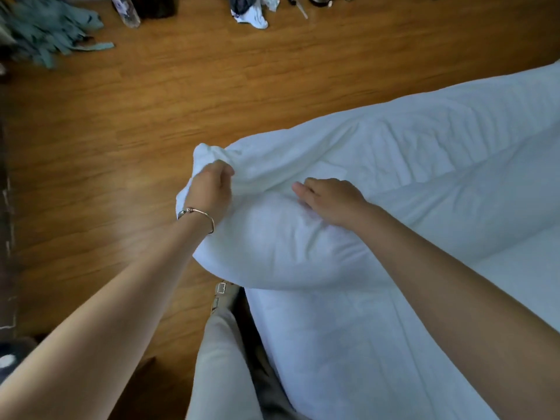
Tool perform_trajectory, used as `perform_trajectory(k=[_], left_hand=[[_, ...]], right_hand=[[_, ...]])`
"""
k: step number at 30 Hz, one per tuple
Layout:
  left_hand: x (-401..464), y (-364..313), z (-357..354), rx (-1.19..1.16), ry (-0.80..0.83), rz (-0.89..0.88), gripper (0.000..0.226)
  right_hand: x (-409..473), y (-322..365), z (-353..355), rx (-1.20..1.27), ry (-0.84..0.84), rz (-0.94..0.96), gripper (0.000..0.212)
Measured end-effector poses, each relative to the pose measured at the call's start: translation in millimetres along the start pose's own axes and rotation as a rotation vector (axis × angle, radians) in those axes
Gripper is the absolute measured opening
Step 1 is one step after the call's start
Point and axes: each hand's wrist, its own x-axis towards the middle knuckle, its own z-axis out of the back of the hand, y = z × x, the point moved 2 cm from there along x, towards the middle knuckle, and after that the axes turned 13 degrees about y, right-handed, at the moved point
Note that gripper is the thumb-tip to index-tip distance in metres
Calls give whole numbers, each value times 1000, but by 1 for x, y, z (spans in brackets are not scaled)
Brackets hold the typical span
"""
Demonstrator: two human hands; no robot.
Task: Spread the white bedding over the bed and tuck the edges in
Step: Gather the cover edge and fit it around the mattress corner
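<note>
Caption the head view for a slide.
Left hand grips the white bedding corner; right hand presses it flat.

- Wooden floor [151, 122] spreads beyond and left of the grip.
- Teal cloth heap [45, 28] far up-left.
- Clear bottle [127, 10] beside it.
- White crumpled cloth [254, 16] straight beyond.

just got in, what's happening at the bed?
A person is making the bed. The left hand grips a bunched corner of the white bedding at the bed's corner, over the wood floor. The right hand rests on the bedding beside it, fingers fairly straight. The corner isn't tucked in yet.
</note>
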Motion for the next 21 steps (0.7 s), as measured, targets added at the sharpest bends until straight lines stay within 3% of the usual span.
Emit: perform_trajectory(k=[3,5,7,10,11,15,17,21], left_hand=[[27,18,30,-29,-272,99,25],[50,31,44,-118,-320,254,29],[74,42,43,-232,-90,368,29],[90,46,21,-23,547,237,11],[92,46,14,-2,646,210,9],[100,60,-2,-98,724,394,52],[104,64,-8,-79,751,436,66],[116,75,-13,-284,450,348,23]], right_hand=[[37,10,7,-57,-120,-6,42],[67,22,14,13,-215,21,36],[99,39,22,126,-297,77,24],[148,63,30,204,-287,157,12],[162,68,31,170,-239,171,11],[194,76,27,-149,66,144,17],[201,77,31,-267,105,140,25],[221,77,39,-433,181,133,25]])
